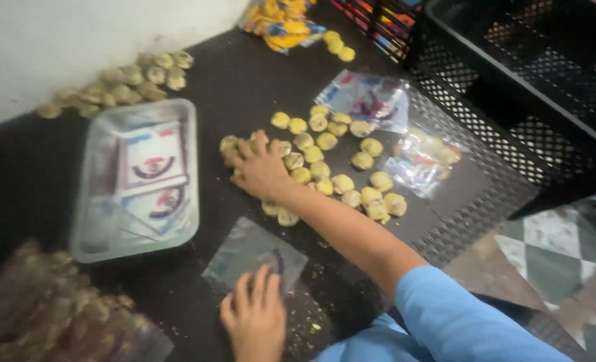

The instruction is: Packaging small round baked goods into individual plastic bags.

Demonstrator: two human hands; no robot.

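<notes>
Tray (83, 221) left, crate (512, 80) right

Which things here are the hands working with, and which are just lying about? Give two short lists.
In use:
right hand resting on the loose yellow cookies
left hand pressing the empty clear bag

Lying about:
clear tray of flat bags
filled bags by the black crates
pale cookies along the wall
yellow wrappers
</notes>
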